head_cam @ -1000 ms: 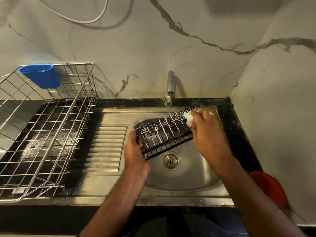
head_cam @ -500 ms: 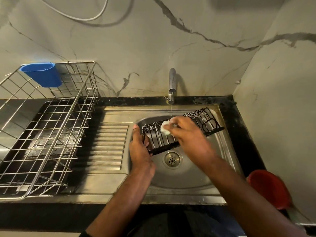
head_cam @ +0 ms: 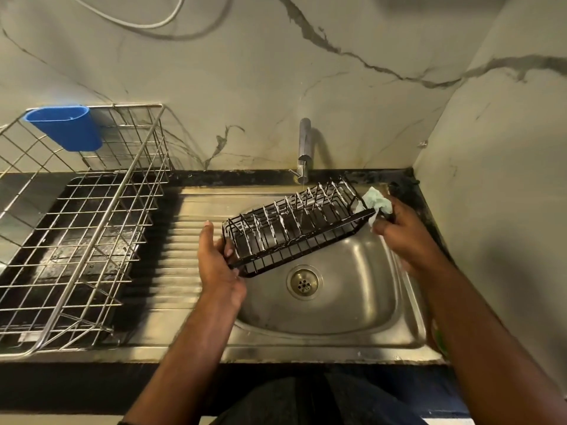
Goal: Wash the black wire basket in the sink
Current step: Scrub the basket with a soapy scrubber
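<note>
In the head view, the black wire basket (head_cam: 296,223) is held over the bowl of the sink (head_cam: 346,314), under a thin stream from the tap (head_cam: 304,148). Its long axis is laid from near left to far right, with the far-right end raised and the open side turned up and toward the wall. The near-left end is grasped by the left hand (head_cam: 216,256), fingers curled round the rim. A pale green cloth (head_cam: 376,204) is clutched in the right hand (head_cam: 399,231), which is set just beside the far-right corner; the uncleaned wires are judged to lie leftward from it, along that axis.
</note>
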Demonstrator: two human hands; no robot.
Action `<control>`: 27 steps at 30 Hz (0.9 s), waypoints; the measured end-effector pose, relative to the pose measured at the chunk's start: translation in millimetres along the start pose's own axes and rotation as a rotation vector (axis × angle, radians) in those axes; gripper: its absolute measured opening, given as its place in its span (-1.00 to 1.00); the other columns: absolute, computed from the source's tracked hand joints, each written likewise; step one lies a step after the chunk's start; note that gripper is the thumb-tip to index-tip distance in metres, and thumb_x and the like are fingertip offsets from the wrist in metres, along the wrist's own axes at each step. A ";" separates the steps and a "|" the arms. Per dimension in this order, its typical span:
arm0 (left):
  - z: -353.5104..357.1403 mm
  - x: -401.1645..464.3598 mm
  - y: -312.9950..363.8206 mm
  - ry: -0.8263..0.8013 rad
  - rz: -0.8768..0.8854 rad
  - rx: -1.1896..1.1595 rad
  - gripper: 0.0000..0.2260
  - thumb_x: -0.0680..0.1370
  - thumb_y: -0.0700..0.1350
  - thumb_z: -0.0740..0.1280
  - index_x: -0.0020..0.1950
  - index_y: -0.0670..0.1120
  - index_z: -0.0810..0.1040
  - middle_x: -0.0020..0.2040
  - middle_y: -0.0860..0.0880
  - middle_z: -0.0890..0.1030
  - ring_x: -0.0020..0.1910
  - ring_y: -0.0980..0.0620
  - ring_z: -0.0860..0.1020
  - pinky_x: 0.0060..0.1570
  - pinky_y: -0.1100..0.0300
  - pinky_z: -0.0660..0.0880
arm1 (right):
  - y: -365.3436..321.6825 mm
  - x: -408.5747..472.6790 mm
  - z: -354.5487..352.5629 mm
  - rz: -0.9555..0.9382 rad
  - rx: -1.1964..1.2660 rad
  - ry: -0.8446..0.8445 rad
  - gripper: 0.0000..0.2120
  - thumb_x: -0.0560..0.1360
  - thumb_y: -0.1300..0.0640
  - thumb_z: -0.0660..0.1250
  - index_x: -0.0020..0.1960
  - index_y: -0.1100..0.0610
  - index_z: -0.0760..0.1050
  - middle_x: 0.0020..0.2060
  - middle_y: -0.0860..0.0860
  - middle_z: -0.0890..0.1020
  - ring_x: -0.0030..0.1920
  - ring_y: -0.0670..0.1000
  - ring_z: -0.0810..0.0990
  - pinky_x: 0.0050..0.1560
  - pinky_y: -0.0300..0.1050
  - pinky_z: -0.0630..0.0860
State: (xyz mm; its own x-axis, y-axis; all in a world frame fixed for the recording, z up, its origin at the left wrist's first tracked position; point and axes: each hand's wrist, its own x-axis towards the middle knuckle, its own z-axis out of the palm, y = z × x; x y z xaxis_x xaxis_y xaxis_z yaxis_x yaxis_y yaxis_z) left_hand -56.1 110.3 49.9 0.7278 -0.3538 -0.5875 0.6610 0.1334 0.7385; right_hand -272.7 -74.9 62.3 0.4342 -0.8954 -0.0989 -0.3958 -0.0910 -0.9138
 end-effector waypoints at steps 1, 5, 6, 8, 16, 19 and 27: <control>-1.7 0.6 2.9 0.011 -0.008 0.016 -0.60 0.59 0.23 0.29 -0.33 0.02 0.39 -0.53 0.09 0.39 -0.61 0.17 0.37 -0.50 0.30 0.30 | -0.1 -1.1 -3.4 -0.013 0.026 -0.046 -0.52 0.54 0.38 0.27 0.37 -0.01 0.48 0.14 -0.03 0.63 0.16 -0.06 0.60 0.02 -0.24 0.46; -9.2 11.4 2.1 -0.002 -0.059 -0.135 -0.56 0.58 0.31 0.26 -0.14 -0.07 0.53 -0.39 0.06 0.55 -0.58 0.16 0.33 -0.37 0.26 0.36 | -6.3 -10.0 -1.0 -0.104 0.210 -0.070 -0.80 0.62 0.05 0.26 0.20 -0.01 0.57 -0.06 -0.01 0.71 0.11 -0.02 0.65 0.24 -0.05 0.48; -8.3 13.5 -0.2 -0.024 -0.059 -0.139 -0.51 0.58 0.33 0.24 -0.02 -0.10 0.58 -0.36 0.05 0.57 -0.52 0.14 0.36 -0.30 0.23 0.39 | -6.7 -13.1 3.5 -0.113 0.258 -0.024 -0.84 0.57 0.02 0.31 0.11 -0.03 0.61 -0.08 -0.01 0.70 0.10 0.02 0.64 0.26 0.01 0.48; -4.8 16.7 -5.9 -0.081 -0.045 -0.083 -0.42 0.59 0.38 0.19 0.21 -0.11 0.58 -0.33 0.03 0.54 -0.42 0.10 0.42 -0.19 0.18 0.44 | -8.9 -16.8 13.0 -0.103 0.366 0.074 -0.81 0.51 0.14 0.38 0.03 -0.13 0.61 -0.04 -0.07 0.67 0.07 -0.03 0.63 0.21 -0.03 0.52; 7.6 10.9 -35.4 -0.011 0.193 0.489 -0.51 0.69 0.23 0.10 0.54 0.01 0.23 0.48 -0.28 0.39 0.39 -0.25 0.44 0.34 -0.19 0.43 | -33.4 -26.1 42.3 -0.183 0.244 0.137 -0.79 0.58 0.18 0.36 0.03 -0.15 0.54 -0.22 -0.16 0.60 -0.30 -0.27 0.54 -0.27 -0.36 0.47; 20.3 -8.9 -45.0 0.018 0.199 0.634 -0.43 0.67 0.28 0.11 0.56 -0.02 0.18 0.55 -0.27 0.27 0.47 -0.25 0.36 0.45 -0.21 0.34 | -39.9 -31.8 61.4 -0.204 0.048 0.101 -0.84 0.57 0.10 0.39 0.15 -0.02 0.56 -0.15 -0.17 0.65 -0.17 -0.32 0.59 -0.24 -0.43 0.45; 48.7 -43.4 -33.6 -0.415 -0.119 0.026 -0.30 0.61 0.41 0.00 0.33 -0.11 0.56 0.20 -0.21 0.68 0.15 -0.16 0.64 0.23 -0.11 0.51 | -34.5 -50.1 88.4 -0.277 -0.110 -0.015 -0.59 0.47 0.37 0.39 0.24 0.03 0.51 -0.10 -0.23 0.64 -0.08 -0.35 0.59 -0.07 -0.41 0.49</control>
State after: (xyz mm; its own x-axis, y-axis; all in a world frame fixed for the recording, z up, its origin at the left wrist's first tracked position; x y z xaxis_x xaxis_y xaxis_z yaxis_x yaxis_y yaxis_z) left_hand -118.8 76.1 66.7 0.5081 -0.7081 -0.4903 0.7270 0.0474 0.6850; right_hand -209.2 11.6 64.0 0.5493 -0.8235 0.1415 -0.3456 -0.3781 -0.8588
